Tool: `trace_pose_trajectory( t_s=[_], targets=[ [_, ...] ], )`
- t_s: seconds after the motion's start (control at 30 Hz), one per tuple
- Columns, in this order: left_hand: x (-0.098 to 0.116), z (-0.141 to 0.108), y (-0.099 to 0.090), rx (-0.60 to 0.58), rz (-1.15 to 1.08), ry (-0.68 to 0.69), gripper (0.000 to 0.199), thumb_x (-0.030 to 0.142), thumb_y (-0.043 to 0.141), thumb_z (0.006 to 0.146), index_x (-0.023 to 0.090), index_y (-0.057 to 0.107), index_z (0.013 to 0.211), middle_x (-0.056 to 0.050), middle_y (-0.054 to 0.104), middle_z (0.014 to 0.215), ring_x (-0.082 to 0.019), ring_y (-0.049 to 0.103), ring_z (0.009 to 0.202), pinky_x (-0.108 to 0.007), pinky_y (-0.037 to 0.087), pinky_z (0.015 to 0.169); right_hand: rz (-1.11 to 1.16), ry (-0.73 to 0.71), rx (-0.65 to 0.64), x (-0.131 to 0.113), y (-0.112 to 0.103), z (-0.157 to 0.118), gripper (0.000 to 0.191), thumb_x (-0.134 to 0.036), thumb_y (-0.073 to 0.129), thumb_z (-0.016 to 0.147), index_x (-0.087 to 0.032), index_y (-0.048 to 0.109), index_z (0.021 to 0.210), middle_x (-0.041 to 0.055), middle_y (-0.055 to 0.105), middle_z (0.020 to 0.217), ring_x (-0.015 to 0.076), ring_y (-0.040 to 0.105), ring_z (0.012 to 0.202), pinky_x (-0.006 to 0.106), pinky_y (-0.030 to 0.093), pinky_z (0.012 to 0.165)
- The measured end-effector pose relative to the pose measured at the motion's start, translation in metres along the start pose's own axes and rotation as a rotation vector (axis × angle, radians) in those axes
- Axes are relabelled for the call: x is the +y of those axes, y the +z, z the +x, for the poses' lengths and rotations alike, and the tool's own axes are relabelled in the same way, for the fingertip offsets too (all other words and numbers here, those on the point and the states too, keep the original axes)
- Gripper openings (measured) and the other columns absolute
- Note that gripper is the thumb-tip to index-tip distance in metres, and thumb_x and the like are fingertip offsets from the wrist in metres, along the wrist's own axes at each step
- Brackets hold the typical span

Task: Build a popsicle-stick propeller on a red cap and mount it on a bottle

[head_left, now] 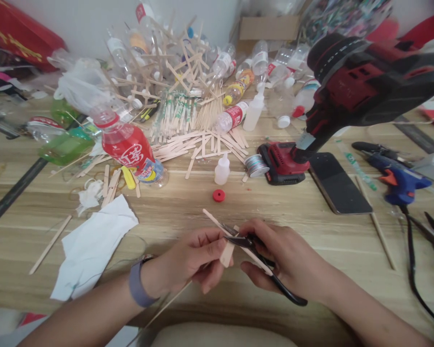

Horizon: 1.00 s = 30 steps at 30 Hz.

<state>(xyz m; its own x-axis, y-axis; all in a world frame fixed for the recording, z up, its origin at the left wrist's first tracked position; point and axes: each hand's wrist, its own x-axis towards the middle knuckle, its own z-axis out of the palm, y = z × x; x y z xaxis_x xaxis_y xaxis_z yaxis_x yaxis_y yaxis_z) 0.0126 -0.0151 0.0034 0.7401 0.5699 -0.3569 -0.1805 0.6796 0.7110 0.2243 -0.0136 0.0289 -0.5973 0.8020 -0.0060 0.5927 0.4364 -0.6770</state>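
Observation:
Near the table's front edge, my left hand [204, 255] pinches flat wooden sticks [227, 254] that cross each other. My right hand [284, 255] is closed around black-handled scissors [291, 293], whose blades lie at the crossing of the sticks, close to my left fingertips. One long stick [256, 260] runs diagonally past the blades towards my right hand. A thin rod [166, 306] extends down and left from beneath my left hand. Whether the blades touch the wood is too small to tell.
Beyond my hands are a red ring [219, 195], a small white bottle [222, 169] and a thread spool [256, 166]. A red drink bottle [132, 154] and paper [94, 250] are left; a power tool [347, 86], phone [340, 184] and glue gun [400, 176] are right. Piled sticks lie behind.

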Motion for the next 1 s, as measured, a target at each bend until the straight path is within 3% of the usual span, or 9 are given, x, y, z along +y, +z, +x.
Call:
trace_pose_trajectory(
  t_s=[0.27, 0.57, 0.77, 1.0],
  targets=[
    [0.001, 0.0, 0.0, -0.037, -0.002, -0.013, 0.033, 0.05, 0.061, 0.085, 0.019, 0.055, 0.076, 0.007, 0.049, 0.04, -0.006, 0.036, 0.031, -0.019, 0.017, 0.033, 0.034, -0.045, -0.008, 0.003, 0.002, -0.002, 0.024, -0.009, 0.052, 0.077, -0.021, 0.053, 0.097, -0.0004, 0.062, 0.072, 0.0147, 0.056, 0.06, 0.021, 0.038, 0.056],
    [-0.002, 0.0, 0.0, -0.048, 0.005, 0.003, 0.031, 0.047, 0.057, 0.089, 0.019, 0.053, 0.077, 0.008, 0.048, 0.04, -0.007, 0.035, 0.032, -0.019, 0.021, 0.036, -0.196, -0.113, 0.048, 0.001, 0.01, -0.005, 0.014, -0.009, 0.043, 0.088, -0.017, 0.052, 0.094, 0.0015, 0.063, 0.067, 0.0161, 0.057, 0.054, 0.024, 0.037, 0.051],
    [-0.002, -0.001, 0.002, -0.018, 0.034, -0.01, 0.036, 0.054, 0.055, 0.089, 0.02, 0.05, 0.077, 0.009, 0.048, 0.041, -0.006, 0.031, 0.031, -0.019, 0.019, 0.036, -0.273, -0.151, 0.075, -0.001, 0.012, -0.006, 0.007, -0.021, 0.047, 0.095, -0.016, 0.052, 0.095, 0.0035, 0.067, 0.07, 0.0167, 0.063, 0.054, 0.024, 0.039, 0.048],
    [-0.004, 0.0, -0.001, -0.049, 0.031, 0.022, 0.04, 0.058, 0.056, 0.086, 0.019, 0.052, 0.076, 0.009, 0.048, 0.041, -0.005, 0.033, 0.03, -0.02, 0.018, 0.035, -0.256, -0.137, 0.047, -0.002, 0.01, -0.006, 0.004, -0.019, 0.052, 0.093, -0.016, 0.053, 0.094, 0.0066, 0.072, 0.075, 0.0178, 0.067, 0.056, 0.024, 0.046, 0.05]
  ],
)
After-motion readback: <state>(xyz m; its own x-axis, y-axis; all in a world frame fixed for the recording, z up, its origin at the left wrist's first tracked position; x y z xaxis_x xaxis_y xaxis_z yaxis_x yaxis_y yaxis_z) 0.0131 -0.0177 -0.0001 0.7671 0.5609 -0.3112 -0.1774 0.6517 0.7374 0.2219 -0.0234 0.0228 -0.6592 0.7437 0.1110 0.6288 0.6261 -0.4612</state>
